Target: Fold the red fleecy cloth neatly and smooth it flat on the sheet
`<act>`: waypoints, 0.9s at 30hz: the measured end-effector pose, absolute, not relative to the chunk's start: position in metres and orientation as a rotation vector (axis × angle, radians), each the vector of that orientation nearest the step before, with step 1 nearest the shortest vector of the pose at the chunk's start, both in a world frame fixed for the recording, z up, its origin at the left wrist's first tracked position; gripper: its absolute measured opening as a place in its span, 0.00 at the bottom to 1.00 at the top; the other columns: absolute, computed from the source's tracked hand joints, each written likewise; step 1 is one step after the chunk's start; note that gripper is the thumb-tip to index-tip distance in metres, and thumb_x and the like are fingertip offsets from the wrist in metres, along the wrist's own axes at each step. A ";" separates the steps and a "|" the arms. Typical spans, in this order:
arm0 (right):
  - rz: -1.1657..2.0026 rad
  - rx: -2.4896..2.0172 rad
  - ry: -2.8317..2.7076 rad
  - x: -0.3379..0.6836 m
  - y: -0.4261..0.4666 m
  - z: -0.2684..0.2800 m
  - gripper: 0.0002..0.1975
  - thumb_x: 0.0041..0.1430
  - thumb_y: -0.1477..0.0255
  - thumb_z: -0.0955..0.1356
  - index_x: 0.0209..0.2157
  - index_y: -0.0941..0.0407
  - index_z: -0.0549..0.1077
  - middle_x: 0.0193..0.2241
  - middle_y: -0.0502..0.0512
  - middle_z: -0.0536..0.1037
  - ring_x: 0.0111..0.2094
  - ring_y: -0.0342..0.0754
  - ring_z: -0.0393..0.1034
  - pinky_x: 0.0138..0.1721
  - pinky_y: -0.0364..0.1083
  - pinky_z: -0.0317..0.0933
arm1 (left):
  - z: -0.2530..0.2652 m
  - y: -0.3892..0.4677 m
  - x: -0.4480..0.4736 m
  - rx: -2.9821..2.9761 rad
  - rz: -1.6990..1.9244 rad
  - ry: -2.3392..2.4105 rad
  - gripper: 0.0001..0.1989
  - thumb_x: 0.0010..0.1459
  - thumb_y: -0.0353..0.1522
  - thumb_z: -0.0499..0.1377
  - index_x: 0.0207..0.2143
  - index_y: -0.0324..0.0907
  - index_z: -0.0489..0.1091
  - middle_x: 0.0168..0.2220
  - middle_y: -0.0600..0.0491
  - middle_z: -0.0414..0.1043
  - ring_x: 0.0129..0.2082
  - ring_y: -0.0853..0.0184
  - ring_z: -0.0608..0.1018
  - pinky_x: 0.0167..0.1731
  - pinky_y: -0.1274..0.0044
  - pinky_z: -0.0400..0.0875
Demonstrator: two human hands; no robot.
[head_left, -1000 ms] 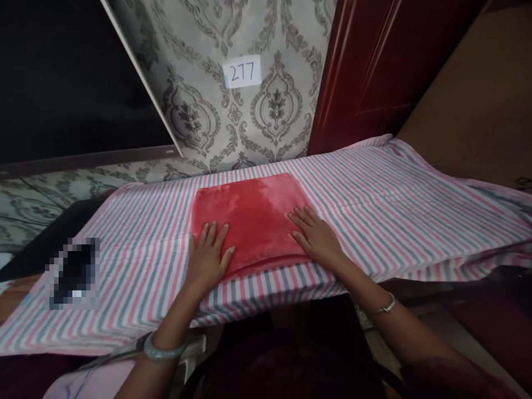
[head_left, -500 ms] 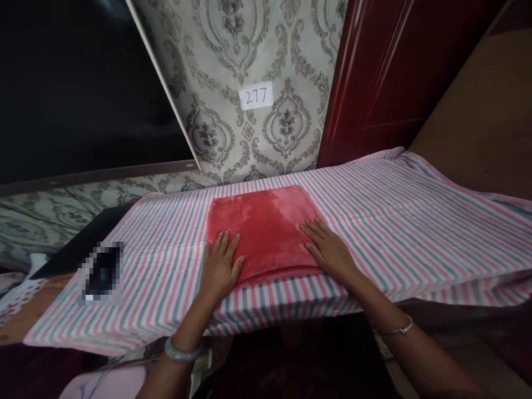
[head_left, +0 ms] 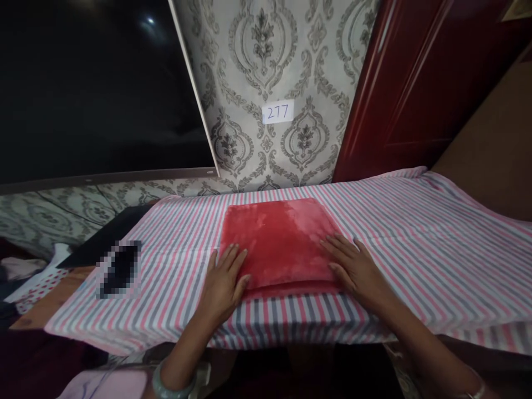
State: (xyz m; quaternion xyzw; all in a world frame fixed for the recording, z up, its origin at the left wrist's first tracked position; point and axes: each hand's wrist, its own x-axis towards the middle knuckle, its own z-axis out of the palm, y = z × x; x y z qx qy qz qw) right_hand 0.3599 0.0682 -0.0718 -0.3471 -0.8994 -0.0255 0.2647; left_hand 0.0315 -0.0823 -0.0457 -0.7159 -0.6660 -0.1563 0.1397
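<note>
A folded red plush cloth lies flat on a striped sheet, its folded layers showing along the near edge. My left hand rests on the cloth's left side, palm down with the fingers spread. On the right side, my right hand lies flat with its fingertips on the red fabric. Neither hand grips anything.
The pink, white and grey sheet covers a table against a patterned wall. A dark screen hangs at the left, and a dark red door stands at the right. A pixelated dark object lies on the sheet's left part.
The camera view has shifted, so the scene sits lower and farther right. Both hands stay at the cloth's sides; my right hand's fingers have shifted slightly. The cloth remains folded.
</note>
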 end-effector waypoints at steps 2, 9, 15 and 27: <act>-0.053 -0.944 -2.455 0.342 0.078 -0.059 0.26 0.71 0.60 0.55 0.66 0.50 0.61 0.65 0.58 0.65 0.67 0.58 0.55 0.63 0.64 0.51 | -0.040 -0.069 0.038 -2.083 -0.450 -1.959 0.27 0.68 0.39 0.47 0.67 0.41 0.58 0.67 0.43 0.58 0.68 0.55 0.59 0.66 0.54 0.49; 0.049 -1.092 -2.605 0.269 0.156 -0.014 0.30 0.70 0.56 0.56 0.68 0.51 0.58 0.68 0.61 0.59 0.67 0.61 0.53 0.62 0.60 0.54 | -0.063 -0.048 0.055 -2.032 -0.338 -2.029 0.31 0.66 0.43 0.52 0.68 0.47 0.56 0.70 0.44 0.52 0.71 0.48 0.51 0.65 0.49 0.49; 0.045 -1.448 -2.484 0.226 0.194 -0.027 0.27 0.71 0.60 0.55 0.66 0.53 0.62 0.65 0.60 0.64 0.66 0.62 0.55 0.62 0.62 0.49 | -0.070 -0.053 0.052 -2.025 -0.352 -1.996 0.31 0.66 0.42 0.52 0.69 0.47 0.54 0.71 0.46 0.50 0.71 0.49 0.50 0.65 0.51 0.49; -0.002 -1.457 -2.374 0.223 0.194 -0.053 0.26 0.71 0.59 0.55 0.63 0.54 0.66 0.64 0.60 0.66 0.65 0.60 0.54 0.64 0.61 0.41 | 0.027 0.021 0.057 -2.161 -0.469 -2.251 0.28 0.69 0.42 0.44 0.65 0.39 0.61 0.64 0.43 0.64 0.64 0.58 0.66 0.63 0.65 0.58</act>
